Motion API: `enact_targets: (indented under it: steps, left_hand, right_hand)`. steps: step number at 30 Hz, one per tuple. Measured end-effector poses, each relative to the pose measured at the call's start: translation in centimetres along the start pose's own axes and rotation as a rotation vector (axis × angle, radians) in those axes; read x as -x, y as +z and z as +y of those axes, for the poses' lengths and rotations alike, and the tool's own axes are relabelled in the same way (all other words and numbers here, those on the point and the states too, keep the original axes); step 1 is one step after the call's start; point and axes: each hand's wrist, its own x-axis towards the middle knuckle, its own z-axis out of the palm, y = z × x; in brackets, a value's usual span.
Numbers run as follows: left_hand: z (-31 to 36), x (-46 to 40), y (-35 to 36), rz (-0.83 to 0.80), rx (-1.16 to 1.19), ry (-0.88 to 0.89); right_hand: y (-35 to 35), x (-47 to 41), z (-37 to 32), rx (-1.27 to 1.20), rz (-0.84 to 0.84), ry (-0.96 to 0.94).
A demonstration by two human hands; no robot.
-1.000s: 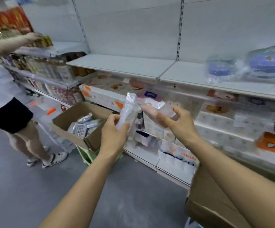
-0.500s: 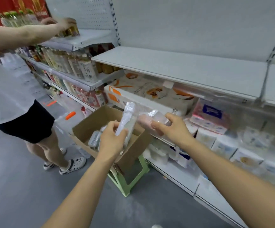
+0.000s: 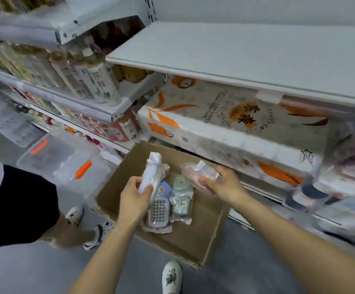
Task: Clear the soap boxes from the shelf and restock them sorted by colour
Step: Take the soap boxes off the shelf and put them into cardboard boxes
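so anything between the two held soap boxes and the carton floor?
Partly. The left hand holds the white box right over the soap boxes already lying in the carton. Under the right hand and pink box, bare cardboard shows.

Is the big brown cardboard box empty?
No, the brown cardboard box holds plastic-wrapped soap boxes, such as a white slotted one and a pale green one.
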Motion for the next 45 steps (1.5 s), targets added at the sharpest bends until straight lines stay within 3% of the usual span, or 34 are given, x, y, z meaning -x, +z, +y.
enact_targets:
  steps: [7,12,19,25,28,34,38,45]
  left_hand:
    - [-6.5,-15.7,2.5,-0.228,-0.199,-0.016]
    - [-11.0,-22.5,6.0,-0.305,-0.309,0.075]
    - [-16.2,-25.5,10.0,-0.477,-0.578,0.249]
    - [-14.1,-25.7,9.1,-0.647,-0.657,0.158]
    - [-10.8,-23.3,8.2,-0.624,-0.636,0.267]
    - [-1.8,-12.5,4.9,-0.457,-0.518,0.682]
    - [4.9,-1.5,3.6,-0.292,-0.447,0.919]
    - [13.1,20.3,5.0,-0.181,-0.225,1.251]
  right_hand:
    - [10.8,-8.4,1.7,0.039,0.047,0.192]
    - [16.1,-13.6,3.5,0.401,-0.005,0.177]
    - [20.3,-17.2,7.5,0.678,-0.079,0.155]
    - [19.1,-16.5,5.9,0.640,-0.166,0.236]
    - [16.1,-14.1,3.5,0.567,-0.110,0.211]
    - [6.4,-3.5,-1.2,0.602,0.060,0.118]
    - [-0.9,7.7,-2.9,0.715,0.345,0.014]
    - [-12.4,29.4,0.3,0.702,0.816,-0.134]
